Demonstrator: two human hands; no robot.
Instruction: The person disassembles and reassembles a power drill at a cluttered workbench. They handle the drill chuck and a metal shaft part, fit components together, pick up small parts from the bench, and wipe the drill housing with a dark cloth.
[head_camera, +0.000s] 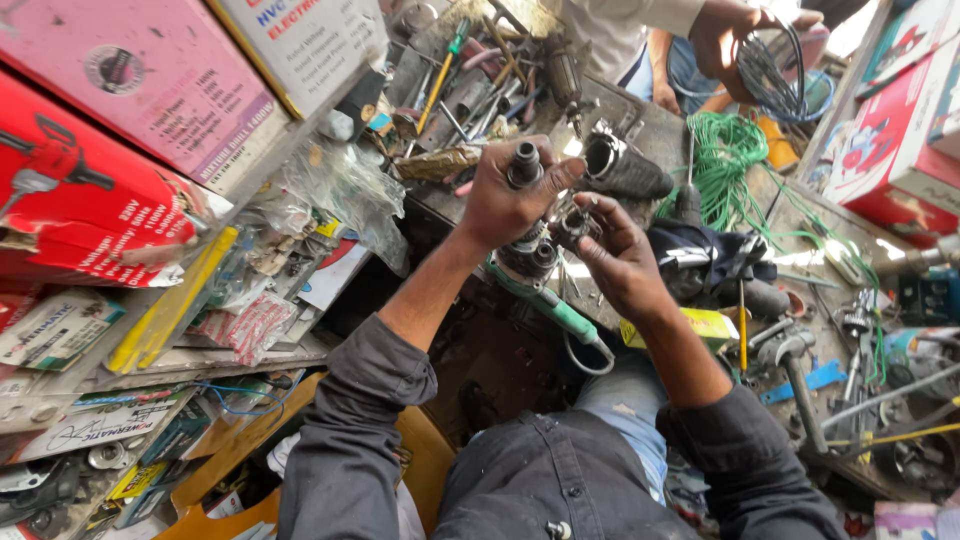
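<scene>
The left hand (505, 200) has its fingers clamped around a dark motor part (524, 165), held upright above the cluttered desk (650, 125). Just beside it, the right hand (620, 260) pinches a small metal piece (575, 225) between closed fingers. A green-handled screwdriver (560, 310) lies below, and green wire (730, 160) is heaped behind.

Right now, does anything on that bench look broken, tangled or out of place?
The bench is crowded. Green wire sprawls in a loose tangle beside an open black motor housing. The left hand grips a dark, greasy motor part, apparently taken apart, and the right hand pinches a small piece. Nothing looks spilled.
</scene>
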